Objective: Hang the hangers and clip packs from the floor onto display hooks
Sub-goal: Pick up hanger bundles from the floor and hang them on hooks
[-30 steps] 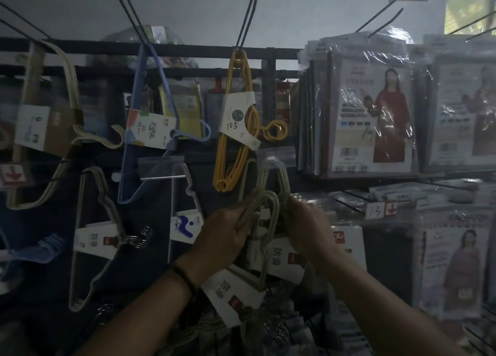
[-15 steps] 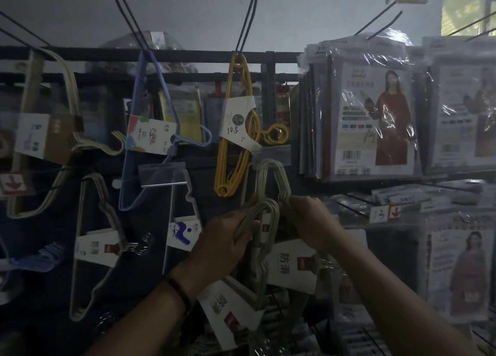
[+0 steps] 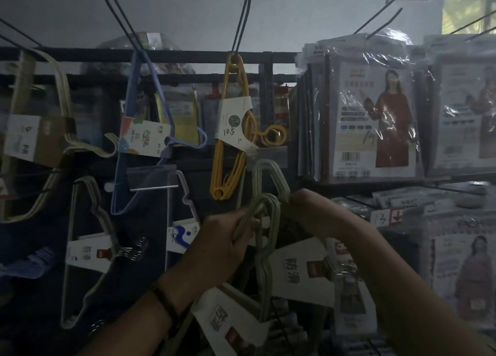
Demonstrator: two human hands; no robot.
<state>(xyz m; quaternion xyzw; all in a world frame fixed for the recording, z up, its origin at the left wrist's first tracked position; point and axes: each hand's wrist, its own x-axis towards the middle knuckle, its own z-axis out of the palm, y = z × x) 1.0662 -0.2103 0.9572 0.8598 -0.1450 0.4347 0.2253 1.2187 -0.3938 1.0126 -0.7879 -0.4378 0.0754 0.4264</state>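
Note:
A pale green hanger pack with a white label hangs in front of me, and my left hand grips its upper loop. Just behind and above it is a second pale hanger pack, whose right side my right hand pinches near the top. Both packs sit below the clear price tag of a display hook; the hook's rod itself is hidden. Their labels hang low between my forearms.
On upper hooks hang a yellow hanger pack, a blue one and a cream one. White hanger packs hang lower left. Bagged garment packs fill the right side. Long bare hook rods jut toward me overhead.
Both hands with the pale green packs have stayed almost in place, shifting slightly upward against the hook. The view has dipped a little.

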